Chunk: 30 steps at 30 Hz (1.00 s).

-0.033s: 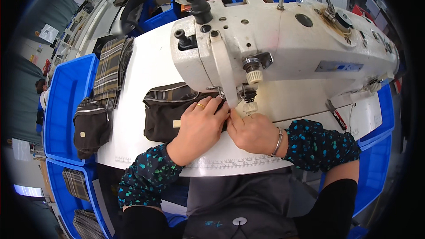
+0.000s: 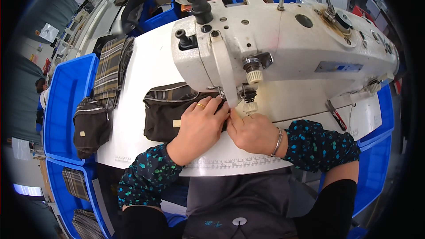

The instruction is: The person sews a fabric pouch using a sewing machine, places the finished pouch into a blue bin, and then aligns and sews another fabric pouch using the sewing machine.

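A dark brown zipped pouch [image 2: 164, 114] lies on the white sewing table [image 2: 146, 57], its right end tucked under the head of a white industrial sewing machine [image 2: 287, 40]. My left hand [image 2: 199, 128], a ring on one finger, presses down on the pouch, fingertips reaching to the needle area [image 2: 249, 105]. My right hand [image 2: 253, 133], a bangle at its wrist, pinches the pouch's edge just in front of the needle. The two hands touch at the fingertips. What lies under the presser foot is hidden by the machine and my fingers.
Blue bins [image 2: 66, 93] stand at the left. Another brown pouch [image 2: 90, 126] hangs over a bin's edge and plaid fabric [image 2: 110, 68] is draped beside it. A lower bin [image 2: 55, 181] holds plaid pieces. Thread snips [image 2: 336, 116] lie on the machine bed at the right.
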Each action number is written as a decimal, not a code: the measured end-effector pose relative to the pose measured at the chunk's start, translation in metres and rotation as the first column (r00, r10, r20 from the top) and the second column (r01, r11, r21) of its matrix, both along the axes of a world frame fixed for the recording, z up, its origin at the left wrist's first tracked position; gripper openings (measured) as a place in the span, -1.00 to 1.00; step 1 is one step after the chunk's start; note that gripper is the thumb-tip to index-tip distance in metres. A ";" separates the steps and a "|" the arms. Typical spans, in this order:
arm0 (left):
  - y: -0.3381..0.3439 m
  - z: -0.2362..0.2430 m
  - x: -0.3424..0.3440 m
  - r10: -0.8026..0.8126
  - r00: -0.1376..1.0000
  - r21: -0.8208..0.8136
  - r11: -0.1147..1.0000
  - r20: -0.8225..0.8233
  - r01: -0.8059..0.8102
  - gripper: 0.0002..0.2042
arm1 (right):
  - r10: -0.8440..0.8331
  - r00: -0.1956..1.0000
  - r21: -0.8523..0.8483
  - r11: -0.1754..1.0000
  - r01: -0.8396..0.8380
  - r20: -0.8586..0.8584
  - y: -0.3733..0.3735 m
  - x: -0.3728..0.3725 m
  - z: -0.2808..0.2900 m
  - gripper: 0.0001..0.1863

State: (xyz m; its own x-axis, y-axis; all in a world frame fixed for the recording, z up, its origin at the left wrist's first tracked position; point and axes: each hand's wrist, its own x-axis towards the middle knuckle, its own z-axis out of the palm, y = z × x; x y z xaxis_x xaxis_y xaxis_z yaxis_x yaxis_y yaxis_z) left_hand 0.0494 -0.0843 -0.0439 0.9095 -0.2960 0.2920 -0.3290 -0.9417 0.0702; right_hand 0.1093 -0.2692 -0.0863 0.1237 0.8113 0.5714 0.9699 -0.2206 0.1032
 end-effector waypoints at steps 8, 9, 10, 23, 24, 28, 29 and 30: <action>0.002 -0.004 0.006 0.024 0.999 0.003 1.000 -0.024 -0.024 -0.60 | -0.026 1.000 -0.021 0.999 0.026 -0.007 0.002 0.002 0.000 -0.82; 0.002 -0.005 0.006 0.020 1.000 0.008 1.000 -0.012 -0.020 -0.61 | -0.032 0.999 -0.092 0.995 0.028 -0.038 0.000 0.002 0.001 -0.76; 0.003 -0.005 0.006 0.017 1.000 0.013 1.000 0.001 -0.017 -0.61 | -0.039 0.997 -0.162 0.986 0.027 -0.068 -0.001 0.002 0.003 -0.69; 0.004 0.011 -0.006 0.036 0.985 0.000 0.999 0.166 -0.036 -0.66 | -0.026 0.997 -0.039 0.999 0.023 -0.073 0.001 0.003 0.004 -0.87; 0.003 0.012 -0.005 0.029 0.986 0.001 1.000 0.165 -0.029 -0.66 | -0.030 0.997 -0.038 0.999 0.027 -0.073 0.000 0.003 0.005 -0.88; 0.004 0.008 -0.001 -0.109 0.988 -0.096 0.988 0.107 0.120 -0.65 | -0.025 0.998 -0.069 0.997 0.021 -0.058 -0.003 -0.003 0.005 -0.82; 0.005 0.009 -0.004 -0.124 0.987 -0.044 0.991 0.101 0.129 -0.66 | -0.029 0.998 -0.065 0.998 0.025 -0.060 -0.003 -0.007 0.006 -0.82; 0.005 0.009 -0.003 -0.140 0.986 0.002 0.990 0.094 0.141 -0.66 | -0.013 1.000 -0.076 0.997 0.011 -0.020 -0.005 -0.011 0.008 -0.78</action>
